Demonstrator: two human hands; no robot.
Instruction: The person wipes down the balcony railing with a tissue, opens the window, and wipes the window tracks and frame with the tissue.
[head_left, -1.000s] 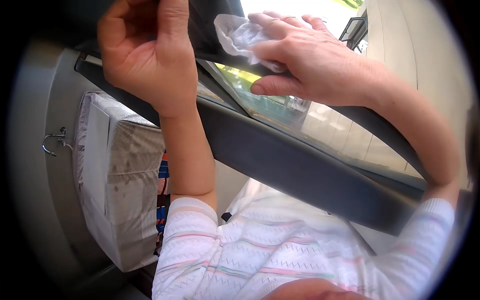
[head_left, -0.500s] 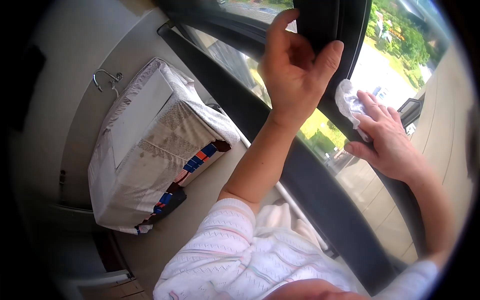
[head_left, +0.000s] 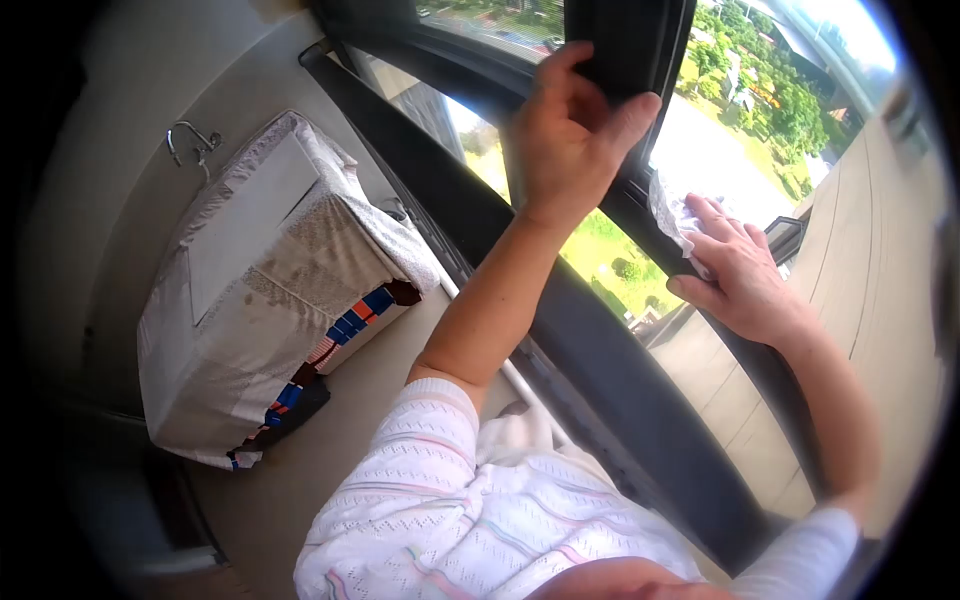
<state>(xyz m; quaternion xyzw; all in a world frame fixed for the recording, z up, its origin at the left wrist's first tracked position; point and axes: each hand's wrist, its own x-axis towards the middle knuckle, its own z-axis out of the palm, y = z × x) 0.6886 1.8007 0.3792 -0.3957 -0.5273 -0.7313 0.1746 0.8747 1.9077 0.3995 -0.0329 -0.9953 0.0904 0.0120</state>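
My left hand [head_left: 575, 145] is raised against a dark upright window frame [head_left: 615, 50], its fingers curled round the edge and the thumb lying along the near side. To the right, my right hand [head_left: 738, 268] presses a crumpled white cloth [head_left: 672, 215] onto the dark lower window rail [head_left: 645, 215]. Its fingers lie over the cloth, and the thumb rests lower on the rail. Part of the cloth is hidden beneath the fingers.
A broad dark sill bar [head_left: 620, 345] runs diagonally below my arms. At left stands a bulky cloth-covered object [head_left: 290, 290] with a white panel, near a wall tap [head_left: 195, 140]. Outside are trees [head_left: 790, 120] and a pale tiled ledge [head_left: 860, 230].
The view has shifted, so most things appear farther left. My right hand and the cloth sit slightly lower along the rail. The left hand keeps its hold on the frame.
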